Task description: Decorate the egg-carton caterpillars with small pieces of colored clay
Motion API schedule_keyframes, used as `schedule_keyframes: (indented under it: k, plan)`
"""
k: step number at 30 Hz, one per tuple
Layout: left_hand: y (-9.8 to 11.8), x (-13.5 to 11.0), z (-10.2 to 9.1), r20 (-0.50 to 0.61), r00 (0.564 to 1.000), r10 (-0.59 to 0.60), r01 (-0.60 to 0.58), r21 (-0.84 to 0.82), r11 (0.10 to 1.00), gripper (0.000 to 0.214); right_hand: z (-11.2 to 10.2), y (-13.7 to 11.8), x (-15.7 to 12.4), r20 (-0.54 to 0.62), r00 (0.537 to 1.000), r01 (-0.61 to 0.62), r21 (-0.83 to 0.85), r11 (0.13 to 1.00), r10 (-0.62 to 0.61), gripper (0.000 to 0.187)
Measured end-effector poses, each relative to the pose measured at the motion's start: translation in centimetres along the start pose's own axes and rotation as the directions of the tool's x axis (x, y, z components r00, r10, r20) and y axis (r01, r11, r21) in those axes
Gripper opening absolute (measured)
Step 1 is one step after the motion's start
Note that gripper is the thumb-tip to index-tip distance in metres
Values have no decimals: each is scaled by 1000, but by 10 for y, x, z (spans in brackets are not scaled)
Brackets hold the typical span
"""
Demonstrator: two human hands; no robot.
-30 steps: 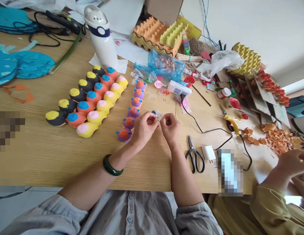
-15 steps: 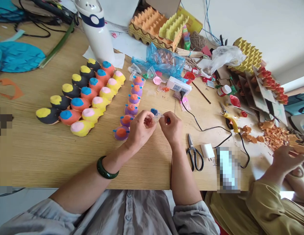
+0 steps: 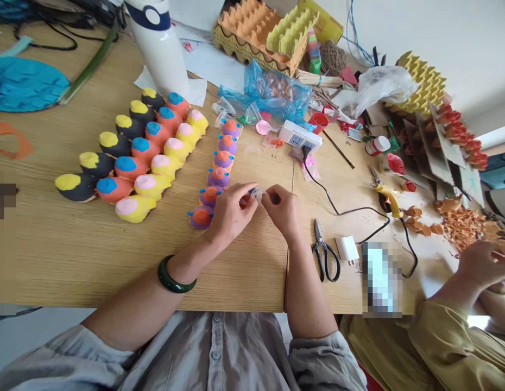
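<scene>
Two hands, left hand and right hand, meet at mid-table, the fingers of both pinched onto one small clear packet showing blue. Row of purple-and-orange cups at 10 o'clock of it; scissors at 4 o'clock.

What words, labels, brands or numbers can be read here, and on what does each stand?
No text is legible anywhere.
On the white bottle: a blue band with a round white mark, no letters.
On the yellow box: any print is too small to read.
On the small white jar: the label is blurred.
On the small clear packet pinched by the left hand and the right hand: no print visible.
</scene>
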State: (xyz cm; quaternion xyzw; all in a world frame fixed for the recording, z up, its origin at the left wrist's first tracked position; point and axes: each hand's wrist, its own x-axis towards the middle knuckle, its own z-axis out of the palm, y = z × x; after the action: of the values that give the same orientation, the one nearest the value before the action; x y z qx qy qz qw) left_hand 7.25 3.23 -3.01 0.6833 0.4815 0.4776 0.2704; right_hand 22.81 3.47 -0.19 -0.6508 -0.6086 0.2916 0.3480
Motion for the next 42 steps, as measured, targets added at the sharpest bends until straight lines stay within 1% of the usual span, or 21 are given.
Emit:
schedule_keyframes:
  k: [2,3,6,8,9,11,13,15,16,17,19,20,22,26,29,31,34,36,39,42]
  plan:
    - [0,-1,2,25,999,-39,41,-67,997,33,-2,1,2,70,996,-57,175,983,46,17]
    - [0,-2,2,38,997,-67,70,-111,991,33,-3,1,2,73,996,-67,273,960,49,20]
    - [2,-3,4,80,985,-156,170,-234,957,32,-7,-2,2,-8,999,-32,511,859,42,24]
    - [4,-4,4,95,975,-200,219,-283,934,31,-8,-6,0,-61,998,31,581,813,6,20]
    - [4,-4,4,94,973,-212,231,-300,926,30,-9,-8,-2,-75,997,63,591,804,-22,18]
    - [5,-4,4,79,971,-226,239,-324,915,29,-9,-13,-7,-80,993,116,570,813,-86,17]
    - [5,-4,4,71,971,-229,239,-340,909,28,-10,-17,-12,-64,987,162,499,851,-151,19]
    - [4,-3,4,73,971,-230,240,-350,905,29,-11,-21,-15,-86,968,252,360,898,-237,18]
    - [4,-3,5,69,970,-231,241,-356,903,30,-12,-22,-16,-106,950,313,266,912,-295,16]
    - [4,-3,5,62,970,-234,241,-365,899,31,-13,-22,-17,-119,925,376,166,912,-360,13]
    - [4,-3,5,45,969,-243,241,-389,889,33,-15,-21,-15,-108,874,476,-5,880,-473,10]
    - [4,-3,6,39,968,-249,244,-400,883,33,-15,-19,-14,-88,856,506,-60,860,-510,10]
    - [5,-3,6,47,963,-264,259,-418,871,35,-15,-16,-11,-57,838,534,-123,837,-543,12]
    - [6,-3,5,66,955,-290,289,-446,847,40,-13,-10,-9,-31,822,556,-178,812,-569,18]
    - [6,-2,5,63,949,-309,302,-457,836,41,-11,-11,-9,-49,808,573,-167,802,-587,18]
    - [6,-2,5,59,948,-313,304,-459,835,41,-11,-12,-10,-70,822,556,-119,823,-565,18]
    - [6,-2,5,55,950,-307,297,-457,838,40,-12,-13,-11,-82,859,505,-37,863,-506,18]
    - [7,-1,4,57,951,-305,296,-456,839,40,-12,-13,-10,-76,868,492,-14,870,-492,18]
    - [7,-1,3,58,952,-302,295,-448,844,40,-12,-11,-9,-63,860,506,-34,862,-507,19]
    - [6,-2,3,52,952,-302,294,-437,850,41,-11,-10,-9,-66,839,537,-62,842,-540,24]
